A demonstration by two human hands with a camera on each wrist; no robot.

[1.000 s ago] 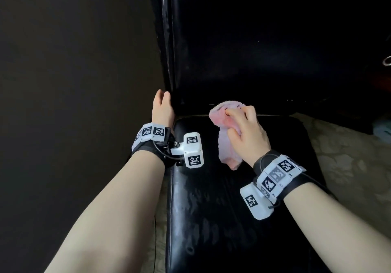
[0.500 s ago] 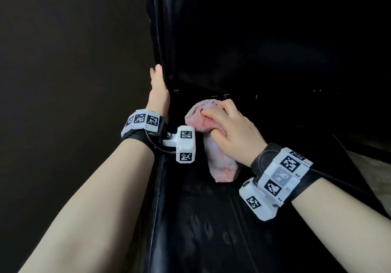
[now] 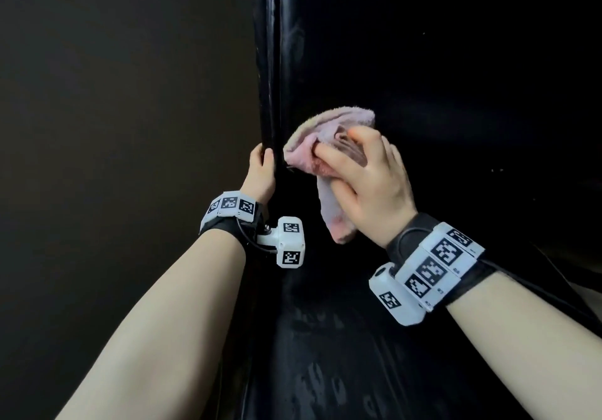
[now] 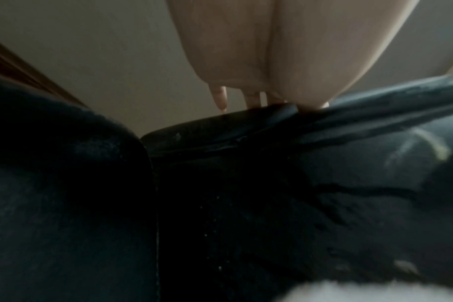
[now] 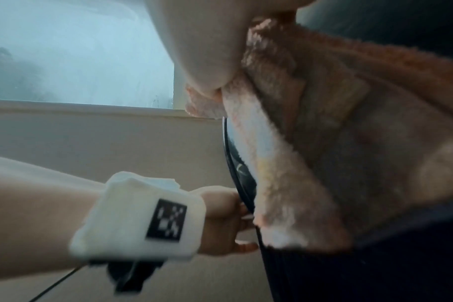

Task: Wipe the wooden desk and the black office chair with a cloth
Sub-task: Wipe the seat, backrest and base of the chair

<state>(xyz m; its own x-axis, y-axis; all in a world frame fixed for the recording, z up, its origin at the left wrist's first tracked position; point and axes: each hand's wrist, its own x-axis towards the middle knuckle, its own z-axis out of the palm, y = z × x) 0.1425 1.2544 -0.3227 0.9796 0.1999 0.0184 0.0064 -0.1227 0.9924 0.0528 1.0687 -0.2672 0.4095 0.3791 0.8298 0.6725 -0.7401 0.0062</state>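
Observation:
The black office chair [image 3: 423, 93] fills the head view, its backrest upright and its shiny seat [image 3: 325, 354] below. My right hand [image 3: 365, 172] grips a bunched pink cloth [image 3: 329, 126] and holds it against the lower left of the backrest. In the right wrist view the cloth [image 5: 323, 143] hangs from my fingers along the backrest's edge. My left hand [image 3: 260, 172] grips the backrest's left edge [image 3: 272, 77], fingers curled round it. The left wrist view shows those fingers [image 4: 253, 98] wrapped over the black edge [image 4: 349, 114]. The wooden desk is out of view.
A dark wall [image 3: 114, 126] lies left of the chair. The right wrist view shows a window [image 5: 78, 51] with a pale sill beyond the chair. A strip of brown wood [image 4: 18, 67] shows at the left of the left wrist view.
Both hands have risen from the seat's rear onto the backrest. The right hand carried the cloth up and left, and the left hand slid up the backrest's left edge.

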